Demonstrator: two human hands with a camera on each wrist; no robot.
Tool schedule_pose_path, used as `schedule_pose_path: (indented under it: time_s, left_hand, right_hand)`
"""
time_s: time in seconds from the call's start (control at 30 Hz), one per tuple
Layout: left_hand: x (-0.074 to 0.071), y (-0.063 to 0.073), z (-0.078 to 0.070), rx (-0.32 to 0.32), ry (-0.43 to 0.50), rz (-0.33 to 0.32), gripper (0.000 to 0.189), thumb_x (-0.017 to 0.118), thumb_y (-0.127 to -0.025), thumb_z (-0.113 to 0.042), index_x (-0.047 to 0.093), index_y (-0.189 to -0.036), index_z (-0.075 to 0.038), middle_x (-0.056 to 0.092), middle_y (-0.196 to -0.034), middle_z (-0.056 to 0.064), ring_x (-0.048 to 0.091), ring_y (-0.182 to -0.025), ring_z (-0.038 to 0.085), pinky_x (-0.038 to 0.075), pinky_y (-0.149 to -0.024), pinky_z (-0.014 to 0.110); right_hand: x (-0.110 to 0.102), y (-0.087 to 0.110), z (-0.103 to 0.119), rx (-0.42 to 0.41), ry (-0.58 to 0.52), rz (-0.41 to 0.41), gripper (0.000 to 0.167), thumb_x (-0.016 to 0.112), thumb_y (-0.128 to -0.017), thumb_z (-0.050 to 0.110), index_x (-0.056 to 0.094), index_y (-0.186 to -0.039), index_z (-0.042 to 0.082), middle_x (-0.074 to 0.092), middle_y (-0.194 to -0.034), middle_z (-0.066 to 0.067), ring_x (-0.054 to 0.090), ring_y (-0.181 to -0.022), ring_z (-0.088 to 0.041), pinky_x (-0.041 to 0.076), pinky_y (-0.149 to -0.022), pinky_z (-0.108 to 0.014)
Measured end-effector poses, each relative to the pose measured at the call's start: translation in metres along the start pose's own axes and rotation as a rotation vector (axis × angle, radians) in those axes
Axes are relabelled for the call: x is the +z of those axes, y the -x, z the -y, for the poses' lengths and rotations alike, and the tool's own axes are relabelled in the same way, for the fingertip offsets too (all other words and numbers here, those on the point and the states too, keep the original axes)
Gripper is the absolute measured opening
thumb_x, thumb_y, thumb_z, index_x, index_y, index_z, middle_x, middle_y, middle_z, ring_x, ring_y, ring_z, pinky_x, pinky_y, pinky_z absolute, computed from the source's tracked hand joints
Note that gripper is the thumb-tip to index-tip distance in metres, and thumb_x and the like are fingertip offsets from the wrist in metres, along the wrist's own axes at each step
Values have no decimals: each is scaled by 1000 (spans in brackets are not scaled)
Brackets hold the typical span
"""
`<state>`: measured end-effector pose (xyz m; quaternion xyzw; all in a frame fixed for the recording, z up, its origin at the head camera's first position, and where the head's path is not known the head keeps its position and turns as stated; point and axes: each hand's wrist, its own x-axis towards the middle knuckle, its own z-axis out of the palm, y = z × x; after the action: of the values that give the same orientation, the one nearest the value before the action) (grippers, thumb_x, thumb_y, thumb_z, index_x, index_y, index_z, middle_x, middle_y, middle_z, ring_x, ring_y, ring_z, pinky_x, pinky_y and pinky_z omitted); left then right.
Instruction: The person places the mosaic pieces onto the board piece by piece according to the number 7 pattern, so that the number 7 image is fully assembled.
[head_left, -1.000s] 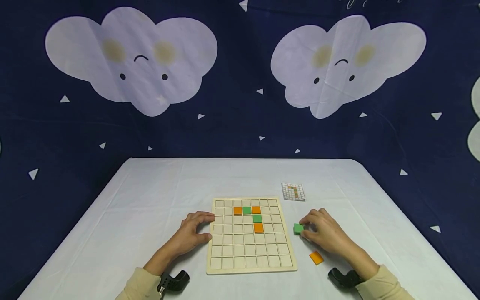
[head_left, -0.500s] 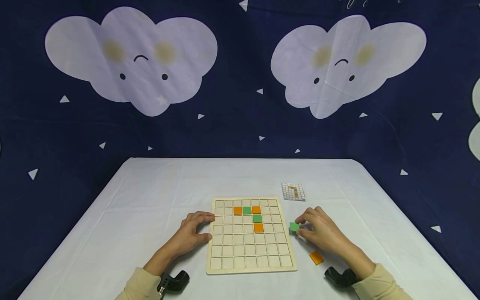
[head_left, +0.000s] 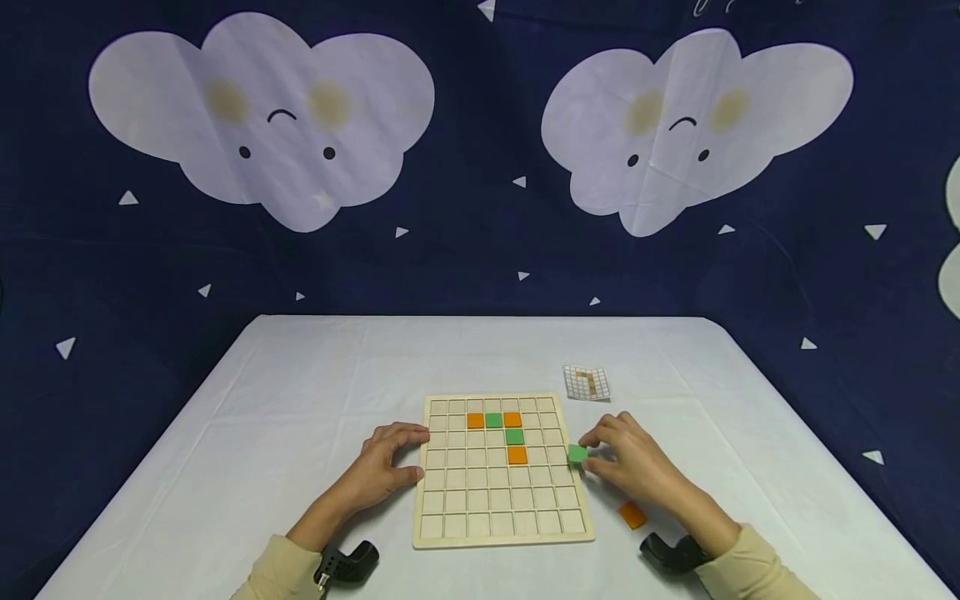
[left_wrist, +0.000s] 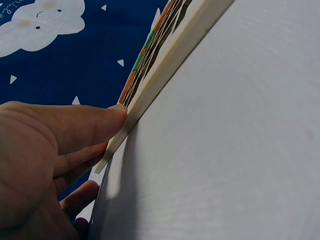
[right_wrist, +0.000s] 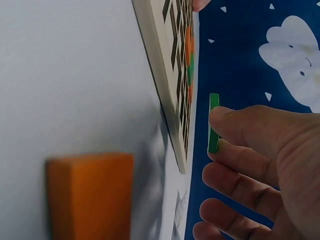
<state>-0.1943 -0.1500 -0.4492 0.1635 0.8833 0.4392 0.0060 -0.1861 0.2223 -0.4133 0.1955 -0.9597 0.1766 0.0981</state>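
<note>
Between thumb and index finger, my right hand (head_left: 636, 458) pinches a green square tile (head_left: 577, 454) over the right edge of the wooden grid board (head_left: 501, 542). The right wrist view shows this thin tile (right_wrist: 214, 122) on edge, raised off the table. My left hand (head_left: 382, 467) touches the board's left edge, its thumb and fingers apart and gripping nothing. Orange and green tiles (head_left: 517, 455) fill several cells in a row and a short column in the upper part of the board. In the left wrist view, the thumb (left_wrist: 95, 125) meets the board's rim.
An orange tile (head_left: 632, 515) lies on the white table right of the board, below my right forearm. A small card (head_left: 587, 383) printed with a coloured grid lies beyond the board's upper right corner. Behind the table hangs a dark blue cloth (head_left: 480, 250) with clouds.
My right hand has carried the green tile leftward, from the table beside the board to above its right edge. The left hand and the board have stayed in place.
</note>
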Motion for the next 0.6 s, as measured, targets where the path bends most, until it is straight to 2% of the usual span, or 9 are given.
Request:
schedule_pose_path:
  time_s: [0.43, 0.6]
  left_hand:
    - [1, 0, 1, 1, 2, -2, 44, 75, -73, -8, 64, -116, -10, 56, -129, 0, 39, -125, 25, 20, -100, 45]
    - [1, -1, 2, 3, -3, -5, 44, 75, -73, -10, 64, -116, -11, 57, -128, -1, 39, -125, 25, 20, -100, 46]
  right_hand:
    - [7, -3, 15, -2, -35, 44, 21, 76, -74, 23, 72, -94, 19, 59, -92, 13, 40, -84, -4, 39, -71, -24]
    - [11, -4, 19, -34, -42, 47, 22, 76, -74, 23, 71, -94, 18, 59, -92, 13, 39, -83, -4, 37, -69, -22]
